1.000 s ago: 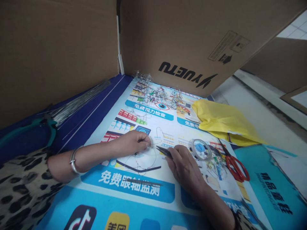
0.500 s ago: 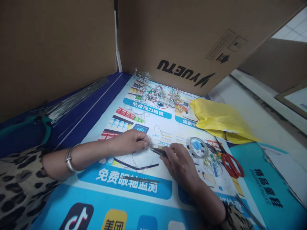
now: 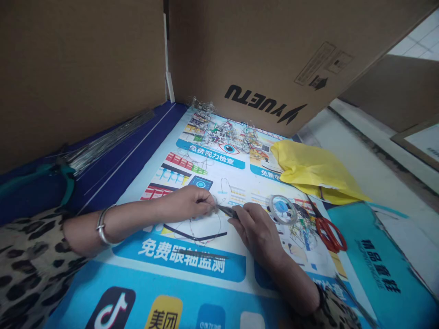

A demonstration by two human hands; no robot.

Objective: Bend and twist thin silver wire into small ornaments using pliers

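Note:
My left hand (image 3: 197, 204) is closed in a pinch on a thin wire (image 3: 220, 230), which curves in a loose loop over the printed sheet. My right hand (image 3: 255, 230) grips dark, pointed tweezers (image 3: 226, 210), whose tips meet the wire at my left fingertips. Whether the tips are pressed together is too small to tell. Below the loop, a slim dark pointed tool (image 3: 200, 254) lies flat on the sheet. Just right of my right hand rests a clear roll of tape (image 3: 283, 209), with a tangle of fine coloured wires (image 3: 303, 230) beside it.
Tall cardboard (image 3: 240, 55) walls the back and left. Thin wire pieces (image 3: 229, 132) are heaped at the far end. Straight wires (image 3: 106, 139) and teal-handled pliers (image 3: 65, 178) lie left. Right are red-handled scissors (image 3: 331, 235), a yellow bag (image 3: 308, 167) and a teal card sheet (image 3: 370, 256).
The tweezers' tips have risen slightly and come against my left fingertips. Their tips look closer together than before. My left hand has barely moved.

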